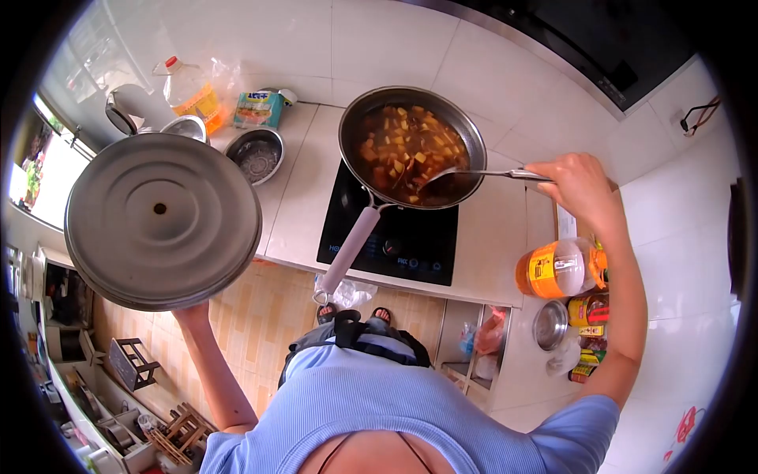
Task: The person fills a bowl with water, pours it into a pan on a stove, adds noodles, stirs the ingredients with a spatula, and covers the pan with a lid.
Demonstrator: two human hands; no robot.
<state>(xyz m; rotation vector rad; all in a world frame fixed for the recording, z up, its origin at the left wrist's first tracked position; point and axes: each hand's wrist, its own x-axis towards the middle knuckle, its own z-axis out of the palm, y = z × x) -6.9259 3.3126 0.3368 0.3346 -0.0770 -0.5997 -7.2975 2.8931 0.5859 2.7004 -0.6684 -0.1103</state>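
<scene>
A dark frying pan (476,154) with a pale handle (351,249) sits on the black induction cooktop (426,249). Cubed food in brown liquid (407,146) fills much of it. My right hand (575,183) is closed around the end of a metal spoon (505,172), whose bowl dips into the food at the pan's right side. At the left, a large round grey lid (162,237) is held up, away from the pan. Under its lower edge shows a bit of my left hand (189,314); its fingers are hidden behind the lid.
An oil bottle (197,99), a blue-green packet (259,109) and a metal bowl (257,156) stand at the back left. On the right are a large orange-labelled bottle (557,267), a small metal dish (550,325) and several jars. A stool (133,363) stands on the floor.
</scene>
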